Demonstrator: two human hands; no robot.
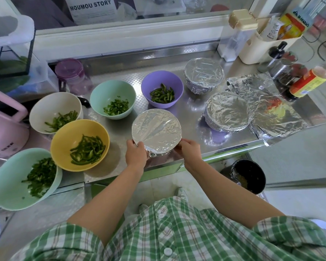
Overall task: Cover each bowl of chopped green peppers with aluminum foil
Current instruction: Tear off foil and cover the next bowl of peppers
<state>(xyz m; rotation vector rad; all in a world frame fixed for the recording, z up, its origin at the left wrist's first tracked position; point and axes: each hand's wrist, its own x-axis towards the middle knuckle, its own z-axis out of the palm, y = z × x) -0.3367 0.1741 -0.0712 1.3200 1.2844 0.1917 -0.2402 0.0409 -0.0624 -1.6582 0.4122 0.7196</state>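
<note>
The steel surface point(120, 129) fills the middle of the frame. Across its left half stand five open bowls of peppers: a big green bowl point(8, 185) at lower left, then a yellow bowl point(64, 140), a white bowl point(51, 104), a small green bowl point(109, 91) and a purple bowl point(162, 80) toward upper centre. At right lies crumpled loose foil point(271, 110), beside a wrapped bowl point(227, 112) and, above it, a second wrapped bowl point(203, 74). The centre bowl point(156, 129), with foil flat over its top, sits at the near edge, just ahead of both hands. The left hand point(135, 154) curls round its lower-left rim. The right hand point(189, 150) pinches the foil skirt at lower right. The next sheet would likely come from up and right, nearer the right hand, while the yellow bowl is closest to the left. Fingertips are tucked under the rim, the wrapped contents are hidden, and I cannot tell whether the foil is one sheet or several.
</note>
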